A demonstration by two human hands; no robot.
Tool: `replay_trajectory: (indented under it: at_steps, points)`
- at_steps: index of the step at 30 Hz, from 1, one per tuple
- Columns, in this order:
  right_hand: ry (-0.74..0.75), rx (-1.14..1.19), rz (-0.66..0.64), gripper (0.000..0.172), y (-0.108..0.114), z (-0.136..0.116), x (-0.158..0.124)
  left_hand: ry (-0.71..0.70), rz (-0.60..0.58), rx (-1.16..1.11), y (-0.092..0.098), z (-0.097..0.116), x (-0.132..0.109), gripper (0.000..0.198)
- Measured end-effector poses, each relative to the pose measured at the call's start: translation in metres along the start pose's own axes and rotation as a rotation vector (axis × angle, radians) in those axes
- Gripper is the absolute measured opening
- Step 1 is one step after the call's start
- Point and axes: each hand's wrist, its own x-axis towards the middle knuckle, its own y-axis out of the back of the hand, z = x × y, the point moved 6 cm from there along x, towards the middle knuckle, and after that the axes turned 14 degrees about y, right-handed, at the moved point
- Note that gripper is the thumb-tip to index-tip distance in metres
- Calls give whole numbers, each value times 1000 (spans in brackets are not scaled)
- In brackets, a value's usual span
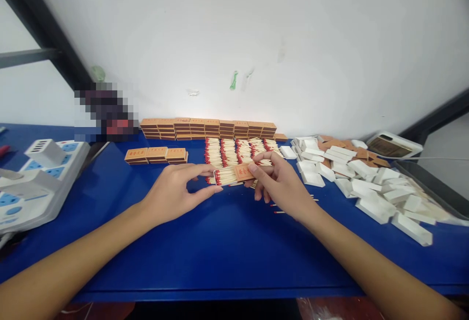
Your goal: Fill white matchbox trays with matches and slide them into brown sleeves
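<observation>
A matchbox is half open between my two hands above the blue table. Its white inner tray [225, 176], filled with red-headed matches, sticks out to the left of the orange-brown sleeve [243, 172]. My right hand [280, 178] grips the sleeve, thumb on top and fingers behind. My left hand [183, 185] pinches the tray's left end between thumb and index finger. Just behind lie several rows of loose matches [243, 151], heads pointing left. A few single matches [279, 212] lie near my right wrist.
Closed matchboxes stand in a long stack [208, 128] along the wall, with a shorter stack [157, 155] at left. White empty trays [373, 207] and flat brown sleeves [333, 143] are heaped at right, beside a phone [394, 145]. A power strip [54, 198] occupies the left.
</observation>
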Motion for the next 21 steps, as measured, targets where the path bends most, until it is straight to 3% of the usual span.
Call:
replay_trajectory:
  at_steps: [8, 14, 21]
  points:
    - [101, 73, -152, 57, -24, -8, -13, -52, -8, -98, -1, 6, -4, 39]
    - [33, 246, -409, 64, -54, -13, -35, -110, -44, -168, -5, 15, -8, 55]
    - [-5, 306, -552, 64, -62, -17, -45, -181, -108, -176, -9, 18, -8, 53]
